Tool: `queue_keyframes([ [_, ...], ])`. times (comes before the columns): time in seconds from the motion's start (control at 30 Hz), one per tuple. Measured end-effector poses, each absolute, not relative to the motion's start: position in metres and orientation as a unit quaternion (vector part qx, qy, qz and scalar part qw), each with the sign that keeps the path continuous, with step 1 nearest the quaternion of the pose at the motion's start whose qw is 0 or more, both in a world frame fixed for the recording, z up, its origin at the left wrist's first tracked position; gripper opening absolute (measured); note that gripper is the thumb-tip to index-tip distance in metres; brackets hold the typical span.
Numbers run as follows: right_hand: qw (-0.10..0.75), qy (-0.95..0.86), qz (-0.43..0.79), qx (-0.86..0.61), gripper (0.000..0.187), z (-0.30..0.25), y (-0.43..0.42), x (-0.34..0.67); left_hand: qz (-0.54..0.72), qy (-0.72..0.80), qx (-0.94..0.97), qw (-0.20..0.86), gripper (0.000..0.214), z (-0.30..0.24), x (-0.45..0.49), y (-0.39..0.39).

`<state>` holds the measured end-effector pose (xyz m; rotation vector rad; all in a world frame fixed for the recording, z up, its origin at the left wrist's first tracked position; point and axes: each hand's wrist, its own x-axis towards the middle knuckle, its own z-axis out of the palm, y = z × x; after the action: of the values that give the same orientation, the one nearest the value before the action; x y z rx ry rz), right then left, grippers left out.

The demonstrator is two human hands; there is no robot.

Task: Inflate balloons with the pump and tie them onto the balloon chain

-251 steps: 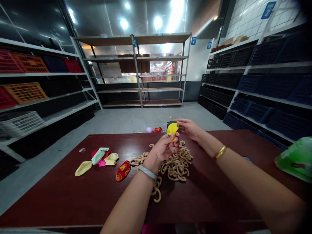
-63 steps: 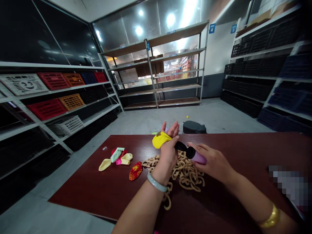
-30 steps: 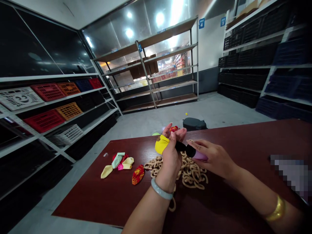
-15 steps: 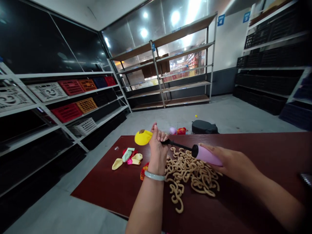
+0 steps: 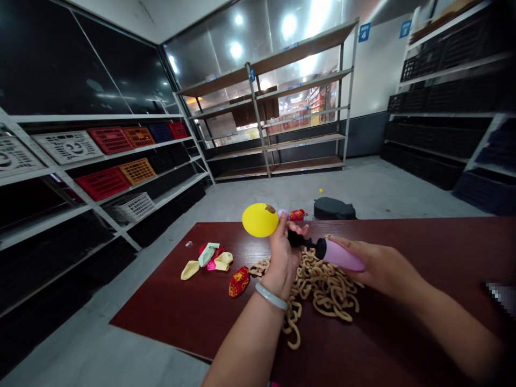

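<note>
My left hand (image 5: 284,252), with a pale bangle on its wrist, is closed around the black end of a balloon pump (image 5: 342,255). A partly inflated yellow balloon (image 5: 259,220) bulges out beside its thumb; the balloon's neck is hidden by the fingers. My right hand (image 5: 373,264) wraps the pump's purple body. Little of the black rod shows between the two hands. Beneath them a heap of tan, curled, rope-like pieces (image 5: 332,293) lies on the dark red table (image 5: 169,312). A red patterned balloon (image 5: 239,281) rests left of the heap.
Flat balloons (image 5: 209,257) in several colours lie on the table's left part. Beyond its far edge, a dark grey case (image 5: 334,208) and a red patterned object (image 5: 297,215) sit on the floor. Shelves with crates (image 5: 108,140) line the left wall; a dark device (image 5: 500,295) is at right.
My left hand has moved right, towards my right hand, and the black rod between them shows shorter. The yellow balloon looks larger. The red patterned balloon has come into fuller view.
</note>
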<state>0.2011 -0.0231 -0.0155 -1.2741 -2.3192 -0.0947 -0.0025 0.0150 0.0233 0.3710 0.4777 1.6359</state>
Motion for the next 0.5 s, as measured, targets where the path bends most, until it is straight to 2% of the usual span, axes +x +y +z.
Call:
queue_keyframes([
  [0.27,0.256,-0.846,-0.036,-0.467,0.07,-0.023,-0.028,0.181,0.701,0.173,0.183,0.667,0.046,0.024,-0.004,0.013],
  [0.5,0.234,-0.854,-0.032,-0.463,0.069,-0.021,-0.019,0.205,0.746,0.142,0.199,0.619,0.047,0.041,-0.062,0.028],
])
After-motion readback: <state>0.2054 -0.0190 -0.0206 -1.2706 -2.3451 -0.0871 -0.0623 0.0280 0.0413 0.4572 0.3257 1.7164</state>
